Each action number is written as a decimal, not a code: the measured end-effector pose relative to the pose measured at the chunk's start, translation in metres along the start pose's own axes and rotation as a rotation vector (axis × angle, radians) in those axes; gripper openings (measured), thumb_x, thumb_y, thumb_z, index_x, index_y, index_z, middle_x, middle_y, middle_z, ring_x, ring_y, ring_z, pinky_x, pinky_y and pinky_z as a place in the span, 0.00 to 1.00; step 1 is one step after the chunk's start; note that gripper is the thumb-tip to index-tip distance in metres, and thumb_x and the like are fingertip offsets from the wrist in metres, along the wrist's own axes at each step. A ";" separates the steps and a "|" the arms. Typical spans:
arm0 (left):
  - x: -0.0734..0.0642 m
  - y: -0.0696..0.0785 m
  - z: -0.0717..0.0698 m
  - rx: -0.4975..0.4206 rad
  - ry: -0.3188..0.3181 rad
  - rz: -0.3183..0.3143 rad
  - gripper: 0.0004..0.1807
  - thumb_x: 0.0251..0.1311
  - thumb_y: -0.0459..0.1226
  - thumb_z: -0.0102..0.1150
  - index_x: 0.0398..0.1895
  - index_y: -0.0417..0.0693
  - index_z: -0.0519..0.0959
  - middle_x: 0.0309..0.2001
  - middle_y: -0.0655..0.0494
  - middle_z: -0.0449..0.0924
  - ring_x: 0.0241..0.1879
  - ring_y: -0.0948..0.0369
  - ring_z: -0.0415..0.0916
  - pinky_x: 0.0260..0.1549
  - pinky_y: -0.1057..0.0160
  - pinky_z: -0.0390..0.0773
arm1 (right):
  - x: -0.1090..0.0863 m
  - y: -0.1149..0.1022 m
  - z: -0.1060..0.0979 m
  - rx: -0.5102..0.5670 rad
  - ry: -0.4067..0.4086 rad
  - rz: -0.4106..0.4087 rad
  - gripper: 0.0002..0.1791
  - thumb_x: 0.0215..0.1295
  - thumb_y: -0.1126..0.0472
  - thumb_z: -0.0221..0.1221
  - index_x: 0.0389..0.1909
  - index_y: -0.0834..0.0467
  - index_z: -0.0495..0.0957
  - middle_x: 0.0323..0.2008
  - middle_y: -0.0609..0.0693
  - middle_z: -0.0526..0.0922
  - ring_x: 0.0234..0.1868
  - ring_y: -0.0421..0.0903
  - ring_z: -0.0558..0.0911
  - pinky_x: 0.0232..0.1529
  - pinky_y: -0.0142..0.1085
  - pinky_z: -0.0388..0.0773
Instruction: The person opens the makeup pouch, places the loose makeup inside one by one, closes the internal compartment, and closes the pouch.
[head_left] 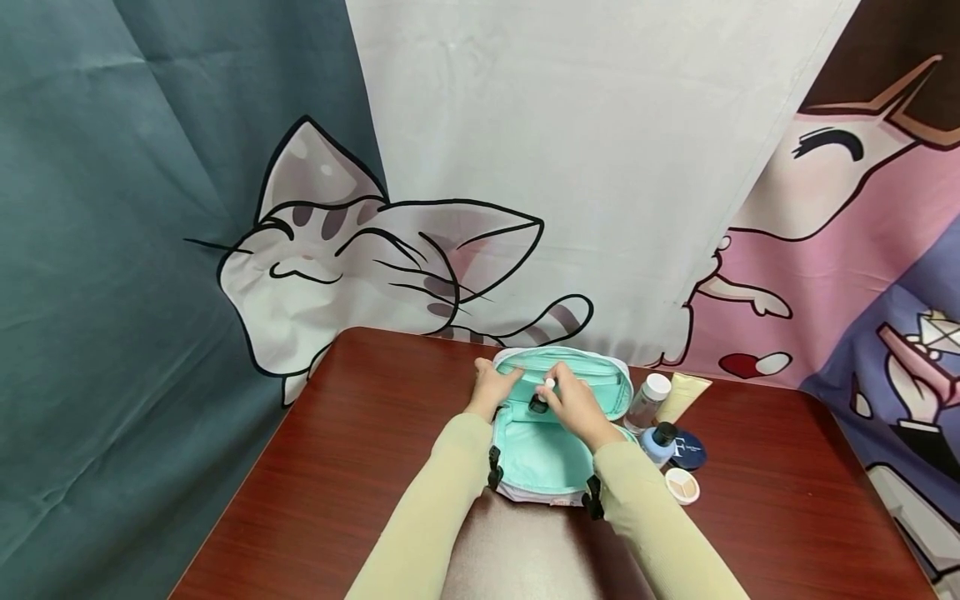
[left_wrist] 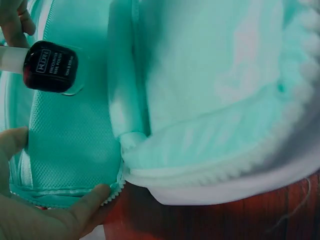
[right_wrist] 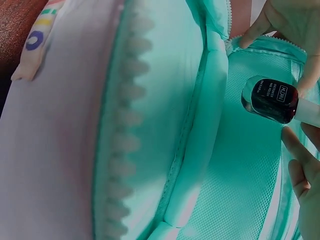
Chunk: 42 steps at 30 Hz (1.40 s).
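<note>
A mint-lined zip bag (head_left: 543, 458) lies unfolded on the table, its lid laid back away from the person. My right hand (head_left: 576, 404) holds a dark nail polish bottle (right_wrist: 272, 100) by its white cap, above the mesh pocket (left_wrist: 75, 145) inside the lid. The bottle's label reads "nail polish" in the left wrist view. At the lid's left side, my left hand (head_left: 492, 387) grips the zippered edge, with a finger reaching over the mesh pocket's rim. Part of the left hand is hidden behind the lid.
Right of the bag stand a white-capped clear bottle (head_left: 647, 404), a cream tube (head_left: 682, 396) and a blue bottle with a black cap (head_left: 657, 446). A navy round compact (head_left: 692, 451) and a small white round pot (head_left: 682, 486) lie beside them. A printed curtain (head_left: 600, 167) hangs behind the table.
</note>
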<state>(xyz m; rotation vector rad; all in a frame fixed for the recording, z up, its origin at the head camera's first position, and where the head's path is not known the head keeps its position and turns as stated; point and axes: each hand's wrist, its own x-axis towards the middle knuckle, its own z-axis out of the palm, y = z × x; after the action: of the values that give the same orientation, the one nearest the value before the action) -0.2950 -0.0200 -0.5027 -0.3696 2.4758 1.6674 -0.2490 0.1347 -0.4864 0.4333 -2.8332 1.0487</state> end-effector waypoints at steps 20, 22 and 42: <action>-0.003 0.011 0.010 -0.057 0.019 -0.172 0.25 0.56 0.41 0.53 0.53 0.49 0.56 0.55 0.42 0.58 0.53 0.43 0.56 0.49 0.50 0.60 | 0.008 -0.005 -0.013 0.305 0.322 0.083 0.09 0.58 0.58 0.63 0.37 0.55 0.76 0.34 0.51 0.83 0.34 0.46 0.80 0.33 0.39 0.74; -0.002 0.011 0.011 -0.077 0.014 -0.187 0.24 0.56 0.40 0.52 0.53 0.49 0.56 0.54 0.43 0.58 0.52 0.45 0.56 0.48 0.51 0.60 | 0.009 -0.004 -0.013 0.292 0.341 0.083 0.09 0.57 0.58 0.63 0.37 0.55 0.76 0.34 0.50 0.83 0.34 0.45 0.80 0.32 0.38 0.74; -0.002 0.001 0.000 -0.106 -0.078 -0.064 0.18 0.64 0.43 0.47 0.49 0.40 0.62 0.48 0.39 0.68 0.50 0.48 0.67 0.47 0.51 0.67 | 0.015 -0.014 0.011 0.138 0.299 0.076 0.08 0.56 0.58 0.65 0.31 0.55 0.75 0.31 0.49 0.80 0.34 0.46 0.81 0.34 0.40 0.76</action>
<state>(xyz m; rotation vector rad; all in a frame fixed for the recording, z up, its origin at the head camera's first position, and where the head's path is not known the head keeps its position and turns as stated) -0.2933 -0.0200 -0.5016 -0.3835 2.3022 1.7576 -0.2587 0.1139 -0.4840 0.1627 -2.5418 1.2143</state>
